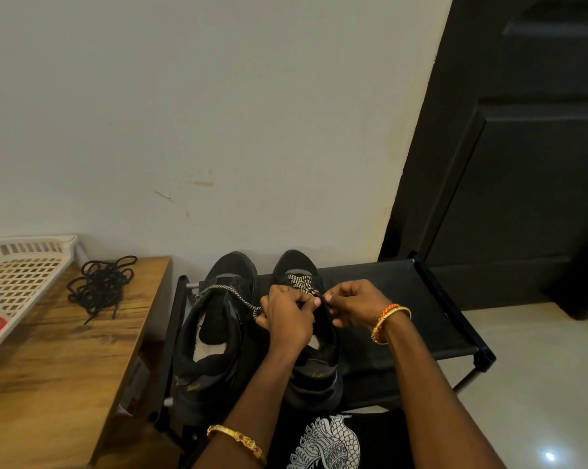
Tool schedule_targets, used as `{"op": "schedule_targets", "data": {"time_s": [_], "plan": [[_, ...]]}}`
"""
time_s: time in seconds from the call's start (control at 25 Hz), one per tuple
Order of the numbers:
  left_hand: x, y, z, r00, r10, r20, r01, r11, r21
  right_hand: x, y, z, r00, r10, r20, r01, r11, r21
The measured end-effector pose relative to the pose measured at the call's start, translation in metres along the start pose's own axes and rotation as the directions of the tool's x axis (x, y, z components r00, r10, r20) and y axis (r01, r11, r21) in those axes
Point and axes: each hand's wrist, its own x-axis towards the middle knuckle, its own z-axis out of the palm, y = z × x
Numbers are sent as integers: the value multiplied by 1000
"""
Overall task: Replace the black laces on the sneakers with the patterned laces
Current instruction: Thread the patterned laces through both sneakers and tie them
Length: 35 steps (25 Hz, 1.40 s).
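A: Where do the sneakers stand?

B: Both sit on the black rack [404,299], toes toward the wall [218,113]. Taking the right sneaker [314,377] as the landmark, the left sneaker [211,353] stands just beside it, on its left.

A: And the laces?

B: A patterned lace [301,284] is already crossed through the eyelets near the right sneaker's toe. One strand of it runs leftward from that sneaker, across the top of the left sneaker. The black laces [101,286] lie in a loose tangle on the wooden worktop [66,360], well to the left of the right sneaker, beyond its neighbour.

A: What are the hands doing?

B: Both hover over the right sneaker's opening. The left hand [286,316] has its fingers curled, its grip pinching the patterned lace at the sneaker's left edge. The right hand [350,304] is curled too, its grip pinching the lace end at the sneaker's right edge.

A: Anything else around?

B: A white slotted basket [18,275] rests on the worktop, farther left than the black laces. A dark door [522,164] stands behind and to the right of the right sneaker. Each wrist wears a gold bangle [238,440].
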Motion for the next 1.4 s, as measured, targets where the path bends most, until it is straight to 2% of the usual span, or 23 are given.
{"op": "schedule_targets", "data": {"time_s": [0.16,0.24,0.4,0.52,0.64,0.72,0.8,0.84,0.88,0.92,0.96,1.0,1.04,1.08,1.12,1.16,1.4], "plan": [[6,-7,4,1000,25,0,-25,998,-62,1,-1,3,998,54,25,-54,999,1],[5,-8,3,999,42,-25,-43,997,-66,0,-3,6,996,89,-6,-89,996,18],[-2,-6,-6,997,61,-37,-58,996,72,-1,1,-4,968,160,-191,-106,958,265],[-6,-9,-15,995,96,-19,-93,987,132,-5,7,-22,902,245,-356,-82,905,416],[-9,-14,-19,988,151,-25,-146,979,141,-8,18,-40,776,346,-527,29,816,578],[-9,-17,-21,989,146,-33,-139,975,171,-8,24,-52,633,432,-643,130,759,638],[-7,-21,-24,993,111,-32,-101,968,229,-8,28,-57,450,452,-770,116,826,552],[-6,-23,-26,995,100,-24,-91,963,253,-8,28,-54,379,391,-839,32,900,434],[-5,-24,-27,995,98,-7,-92,961,261,-10,26,-46,362,253,-897,-55,967,250],[-4,-25,-27,995,99,18,-101,964,245,-9,25,-36,431,54,-901,-79,997,22],[-3,-25,-26,994,104,43,-111,970,214,-7,23,-24,567,-147,-811,-29,980,-198],[-2,-25,-25,992,110,58,-119,977,179,-3,22,-11,715,-283,-639,55,934,-352],[-1,-26,-24,991,119,58,-126,980,152,0,21,1,839,-321,-439,126,900,-418],[1,-26,-23,990,128,54,-135,981,141,2,20,10,915,-294,-275,157,890,-429],[1,-27,-22,989,134,58,-141,979,146,3,19,15,950,-244,-196,143,896,-420],[2,-28,-22,988,135,72,-144,977,154,5,18,16,959,-220,-179,132,905,-404],[6,-35,-25,974,112,196,-122,992,42,1,23,-5,919,-177,-352,45,935,-353]]}}
